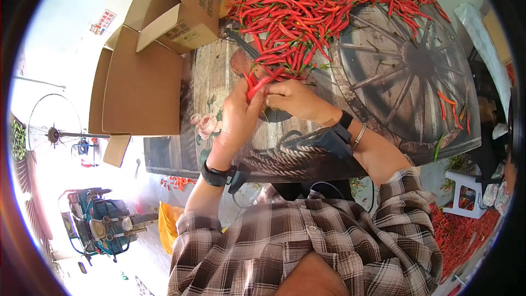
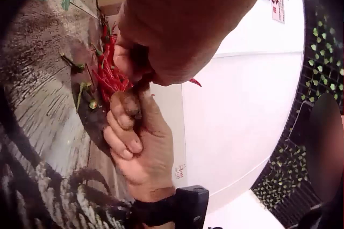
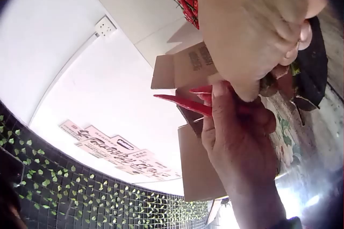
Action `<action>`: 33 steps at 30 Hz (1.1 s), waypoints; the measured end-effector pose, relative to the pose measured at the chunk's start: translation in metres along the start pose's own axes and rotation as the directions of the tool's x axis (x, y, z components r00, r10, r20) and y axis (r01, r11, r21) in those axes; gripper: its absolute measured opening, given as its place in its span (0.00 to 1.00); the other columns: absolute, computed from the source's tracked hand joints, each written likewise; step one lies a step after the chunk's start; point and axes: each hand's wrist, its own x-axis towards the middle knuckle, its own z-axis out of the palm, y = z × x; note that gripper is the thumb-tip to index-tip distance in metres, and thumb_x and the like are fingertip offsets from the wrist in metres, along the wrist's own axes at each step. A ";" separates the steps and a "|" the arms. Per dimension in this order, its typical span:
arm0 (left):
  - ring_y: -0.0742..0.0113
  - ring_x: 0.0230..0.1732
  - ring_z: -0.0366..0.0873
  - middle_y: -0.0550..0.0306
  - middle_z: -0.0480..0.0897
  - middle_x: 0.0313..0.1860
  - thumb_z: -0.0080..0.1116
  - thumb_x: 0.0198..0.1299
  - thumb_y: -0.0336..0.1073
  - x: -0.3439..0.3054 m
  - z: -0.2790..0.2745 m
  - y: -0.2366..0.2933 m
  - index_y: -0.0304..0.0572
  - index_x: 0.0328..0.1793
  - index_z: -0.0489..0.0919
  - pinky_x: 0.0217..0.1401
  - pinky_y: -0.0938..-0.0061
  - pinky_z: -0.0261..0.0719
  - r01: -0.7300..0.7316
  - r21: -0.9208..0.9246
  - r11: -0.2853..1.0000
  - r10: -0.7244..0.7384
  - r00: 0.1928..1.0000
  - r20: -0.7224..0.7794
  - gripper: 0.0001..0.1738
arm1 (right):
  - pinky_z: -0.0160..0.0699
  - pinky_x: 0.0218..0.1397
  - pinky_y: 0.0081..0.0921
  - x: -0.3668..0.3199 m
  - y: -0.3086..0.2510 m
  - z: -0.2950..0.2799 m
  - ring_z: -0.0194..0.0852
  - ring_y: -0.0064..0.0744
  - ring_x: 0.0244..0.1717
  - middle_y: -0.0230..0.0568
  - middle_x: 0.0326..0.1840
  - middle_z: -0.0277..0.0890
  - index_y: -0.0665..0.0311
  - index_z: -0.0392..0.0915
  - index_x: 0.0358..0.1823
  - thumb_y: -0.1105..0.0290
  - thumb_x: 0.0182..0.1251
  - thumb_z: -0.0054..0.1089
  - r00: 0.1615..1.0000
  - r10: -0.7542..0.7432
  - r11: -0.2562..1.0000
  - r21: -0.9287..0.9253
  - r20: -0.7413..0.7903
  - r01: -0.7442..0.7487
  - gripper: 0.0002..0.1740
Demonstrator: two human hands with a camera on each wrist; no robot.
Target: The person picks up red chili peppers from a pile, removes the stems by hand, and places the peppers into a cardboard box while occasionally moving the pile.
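My left hand [image 1: 238, 114] grips a few red chili peppers [image 1: 256, 86], their pointed tips sticking out past the thumb in the right wrist view. My right hand [image 1: 300, 100] meets it from the other side, thumb and curled fingers pinching at the other end of the held chilies. Darkened fingertips [image 2: 129, 105] of that hand show in the left wrist view, while the pinched end itself is mostly hidden. Just beyond both hands a large heap of red chilies [image 1: 307, 11] with green stems covers the far part of the table [image 1: 219, 66].
An open cardboard box [image 1: 145, 77] stands at the table's left. A few loose chilies [image 1: 455, 111] and a green one [image 1: 439, 147] lie near the right edge. More chilies [image 1: 460, 235] are on the floor by a white stool [image 1: 464, 192]. A teal vehicle [image 1: 104, 222] is at lower left.
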 end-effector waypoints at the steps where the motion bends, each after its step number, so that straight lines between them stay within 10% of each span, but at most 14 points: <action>1: 0.54 0.24 0.76 0.50 0.78 0.26 0.59 0.59 0.36 -0.001 0.001 -0.003 0.38 0.40 0.73 0.27 0.68 0.73 -0.153 0.178 0.972 0.164 0.985 -0.049 0.10 | 0.71 0.39 0.23 -0.001 -0.007 0.000 0.69 0.17 0.33 0.31 0.27 0.74 0.70 0.78 0.38 0.68 0.66 0.55 0.999 0.053 0.998 0.018 0.002 -0.053 0.11; 5: 0.44 0.30 0.76 0.42 0.77 0.29 0.59 0.56 0.34 -0.003 -0.004 0.005 0.40 0.42 0.74 0.32 0.66 0.75 -0.371 0.370 0.852 0.391 0.920 0.020 0.10 | 0.70 0.36 0.23 -0.001 0.003 0.002 0.68 0.16 0.31 0.31 0.26 0.76 0.71 0.78 0.37 0.68 0.66 0.54 0.987 -0.139 0.990 -0.021 -0.085 0.138 0.11; 7: 0.50 0.29 0.78 0.45 0.78 0.28 0.58 0.58 0.36 0.003 -0.010 0.002 0.40 0.41 0.75 0.32 0.67 0.75 -0.232 0.273 0.934 0.249 0.968 -0.029 0.09 | 0.70 0.35 0.24 -0.001 -0.006 -0.004 0.71 0.20 0.30 0.34 0.27 0.78 0.69 0.79 0.36 0.66 0.65 0.55 0.992 0.127 0.992 -0.005 0.022 -0.127 0.11; 10: 0.71 0.27 0.75 0.58 0.79 0.25 0.52 0.65 0.37 0.027 -0.025 0.013 0.37 0.40 0.76 0.32 0.73 0.73 -0.080 -0.039 0.996 0.066 0.955 -0.290 0.10 | 0.67 0.35 0.17 -0.002 -0.002 -0.008 0.67 0.14 0.31 0.28 0.27 0.74 0.67 0.81 0.40 0.68 0.66 0.55 0.979 0.139 0.938 -0.338 0.151 -0.081 0.10; 14: 0.74 0.29 0.71 0.62 0.78 0.31 0.51 0.65 0.37 0.049 -0.035 0.008 0.36 0.44 0.76 0.34 0.78 0.71 -0.129 -0.102 0.986 0.113 0.982 -0.154 0.10 | 0.69 0.36 0.20 -0.004 -0.014 -0.004 0.71 0.19 0.31 0.32 0.28 0.77 0.67 0.81 0.38 0.68 0.63 0.55 0.965 0.183 0.900 -0.428 0.187 -0.087 0.10; 16: 0.73 0.32 0.73 0.57 0.79 0.33 0.52 0.65 0.37 0.056 -0.025 0.001 0.36 0.47 0.75 0.35 0.76 0.71 -0.095 -0.119 0.988 0.115 0.979 0.171 0.12 | 0.73 0.39 0.28 -0.007 -0.010 0.000 0.78 0.33 0.32 0.39 0.30 0.80 0.67 0.81 0.34 0.71 0.55 0.55 0.990 -0.069 0.954 -0.282 0.124 0.102 0.09; 20: 0.71 0.45 0.74 0.58 0.78 0.42 0.53 0.64 0.31 0.069 -0.009 0.001 0.36 0.55 0.71 0.52 0.74 0.72 -0.133 0.061 0.989 0.081 0.845 0.528 0.15 | 0.74 0.42 0.28 -0.007 -0.012 -0.003 0.79 0.34 0.34 0.41 0.31 0.81 0.67 0.81 0.35 0.72 0.54 0.55 0.981 -0.070 0.948 -0.293 0.180 0.121 0.10; 27: 0.74 0.43 0.75 0.53 0.81 0.43 0.60 0.56 0.28 0.082 0.002 -0.007 0.34 0.56 0.72 0.50 0.73 0.72 -0.249 0.279 0.927 0.045 0.814 0.579 0.21 | 0.73 0.39 0.30 -0.005 -0.006 -0.001 0.77 0.36 0.31 0.45 0.29 0.79 0.68 0.80 0.36 0.71 0.55 0.54 0.992 -0.027 0.959 -0.276 0.125 0.061 0.11; 29: 0.46 0.39 0.79 0.40 0.81 0.37 0.64 0.51 0.34 0.084 0.001 -0.023 0.35 0.51 0.75 0.42 0.62 0.74 -0.251 0.206 0.946 0.118 0.856 0.503 0.21 | 0.73 0.38 0.30 -0.006 -0.006 -0.001 0.76 0.36 0.29 0.45 0.28 0.78 0.68 0.80 0.37 0.71 0.55 0.54 0.993 -0.047 0.965 -0.253 0.110 0.074 0.11; 33: 0.57 0.35 0.80 0.45 0.81 0.35 0.64 0.50 0.31 0.079 -0.017 -0.044 0.36 0.51 0.77 0.40 0.68 0.74 -0.163 0.120 0.979 0.101 0.907 0.408 0.20 | 0.70 0.31 0.30 -0.006 -0.006 -0.001 0.71 0.30 0.24 0.42 0.22 0.75 0.68 0.79 0.34 0.68 0.59 0.54 0.996 0.004 0.962 -0.271 0.094 0.022 0.10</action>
